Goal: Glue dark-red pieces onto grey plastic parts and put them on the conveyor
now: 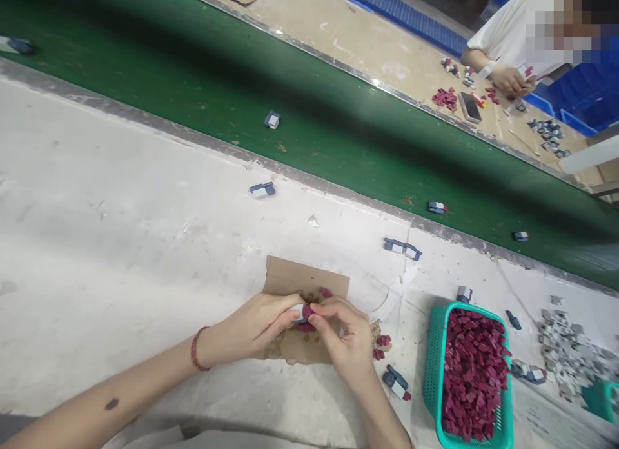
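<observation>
Over a piece of brown cardboard (304, 276), my left hand (249, 326) is closed on a small grey-and-blue plastic part (299, 312). My right hand (349, 339) pinches a small maroon plastic piece (308, 312) against that part's right end. Fingers cover most of both, so I cannot tell how far they fit together. More maroon pieces (325, 293) lie on the cardboard around the fingertips. Beside my right wrist rest loose maroon bits (383, 340) and a blue-and-grey assembly (396, 381) with a maroon tip.
A teal basket (432, 365) full of maroon pieces stands at the right, near a pile of grey-white pieces (563, 346). The green conveyor belt (193, 107) carries several assemblies. Across it, a co-worker's hands (515, 81) handle small parts near a phone (470, 107).
</observation>
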Demonstrator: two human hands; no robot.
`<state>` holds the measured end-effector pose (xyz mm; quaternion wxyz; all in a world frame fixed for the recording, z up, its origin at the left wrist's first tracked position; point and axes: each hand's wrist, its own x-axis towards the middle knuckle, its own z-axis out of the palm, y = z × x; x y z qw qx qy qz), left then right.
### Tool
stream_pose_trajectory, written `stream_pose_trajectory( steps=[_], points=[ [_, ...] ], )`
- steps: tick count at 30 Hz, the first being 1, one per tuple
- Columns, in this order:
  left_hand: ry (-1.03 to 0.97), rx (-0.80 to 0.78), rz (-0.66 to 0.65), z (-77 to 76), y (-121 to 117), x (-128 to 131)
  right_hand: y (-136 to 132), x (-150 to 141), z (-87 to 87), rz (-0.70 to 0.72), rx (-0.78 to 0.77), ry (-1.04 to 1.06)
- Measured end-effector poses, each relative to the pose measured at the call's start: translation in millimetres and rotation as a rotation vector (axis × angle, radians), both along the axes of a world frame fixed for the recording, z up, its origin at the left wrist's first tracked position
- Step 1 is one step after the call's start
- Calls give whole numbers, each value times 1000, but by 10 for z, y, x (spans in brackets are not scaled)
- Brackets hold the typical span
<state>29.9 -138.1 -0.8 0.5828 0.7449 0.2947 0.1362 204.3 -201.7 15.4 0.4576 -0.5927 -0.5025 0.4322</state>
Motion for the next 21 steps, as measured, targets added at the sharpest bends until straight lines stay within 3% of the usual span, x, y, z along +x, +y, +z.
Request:
stream_pose_trajectory(
  steps=[6, 9, 13, 17, 21],
  points=[
    [57, 42, -6, 47, 1, -17, -119, 105, 168, 35, -3, -77],
    [67, 105, 65, 112, 170, 42, -292, 420, 291, -97, 25, -307],
    [111, 234, 184, 212, 601, 259, -675, 1065, 361, -404, -34, -849],
    [177, 483, 219, 128, 1144, 601, -995, 1537, 295, -369, -200, -1228],
    [198, 646, 312, -98, 1613, 917, -1064, 1674, 236, -282, -273, -1338]
  ],
)
